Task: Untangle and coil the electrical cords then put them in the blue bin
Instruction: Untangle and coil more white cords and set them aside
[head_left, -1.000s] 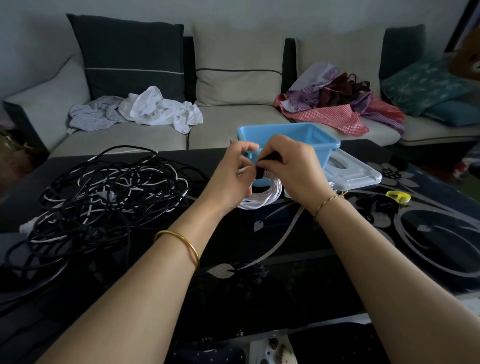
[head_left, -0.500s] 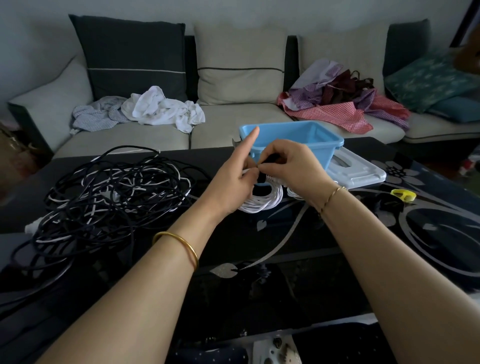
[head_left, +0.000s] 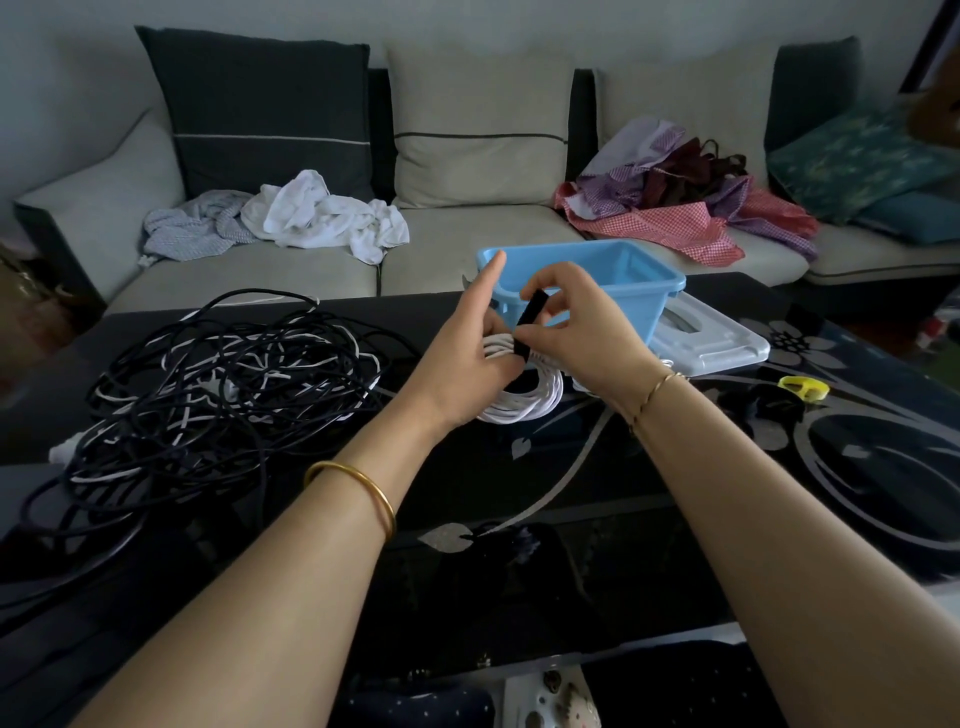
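Strap work is the step in hand: your right hand (head_left: 576, 322) pinches the free end of the black strap (head_left: 531, 317) between thumb and fingertips and stands it up above the white coil (head_left: 524, 402). Your left hand (head_left: 467, 353) grips the coil from the left, thumb pressed at the foot of the strap, forefinger straight up and doing nothing. The coil sits low over the table (head_left: 571, 493), just in front of the blue bin (head_left: 639, 291); whether its lower loops touch the glass I cannot tell. To finish well, squeeze all the loops into one bundle with the left hand before you pull, so none escapes the band. Draw the strap snug, not hard, lay it round the bundle flat and without a twist, then press it down along its own length. Bring that idle forefinger down to pin the first turn while the right hand regrips. A bit of white cord shows under your right wrist; check it is tucked in. After that the bin is a short lift away. The tangle (head_left: 223, 384) at your left looks untouched, so most of the job likely remains.
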